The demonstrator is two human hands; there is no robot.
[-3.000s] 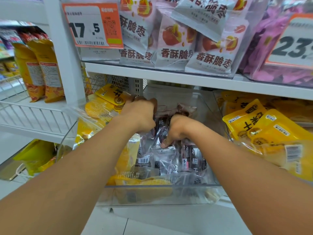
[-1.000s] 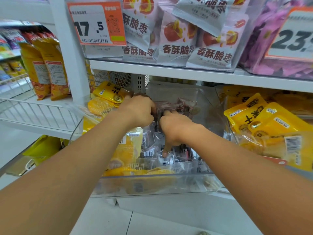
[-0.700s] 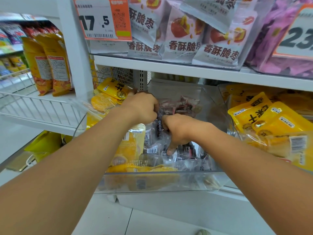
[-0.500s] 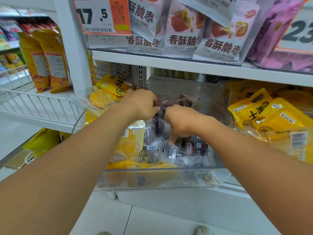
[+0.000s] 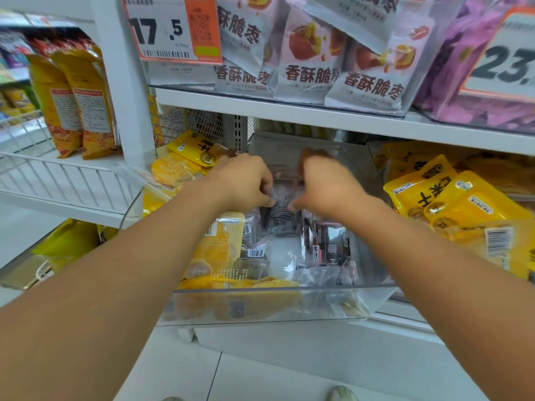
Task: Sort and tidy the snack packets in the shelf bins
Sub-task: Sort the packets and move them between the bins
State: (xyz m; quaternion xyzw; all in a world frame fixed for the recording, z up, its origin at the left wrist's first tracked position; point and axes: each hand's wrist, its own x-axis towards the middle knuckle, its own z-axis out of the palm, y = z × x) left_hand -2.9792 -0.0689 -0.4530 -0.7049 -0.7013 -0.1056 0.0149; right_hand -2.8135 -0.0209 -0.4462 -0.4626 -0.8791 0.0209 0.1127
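A clear plastic bin [image 5: 275, 305] is pulled out from under the middle shelf. It holds dark clear-wrapped snack packets [image 5: 327, 250] and a few yellow packets [image 5: 220, 247]. My left hand [image 5: 246, 180] and my right hand [image 5: 324, 186] are both over the bin, side by side. Each grips one side of a dark packet [image 5: 279, 215] that hangs upright between them above the pile. The packet's top is hidden behind my fingers.
Yellow packets fill the bins to the left [image 5: 185, 160] and right [image 5: 451, 204]. The shelf above [image 5: 289, 111] carries grey jujube bags [image 5: 309, 62], purple bags [image 5: 469, 62] and an orange price tag [image 5: 173, 27]. A white wire basket [image 5: 58, 180] stands left. White floor tiles lie below.
My right hand has let go of the pile and risen to meet the left. Both hands now hold one dark packet lifted upright, farther back in the bin.
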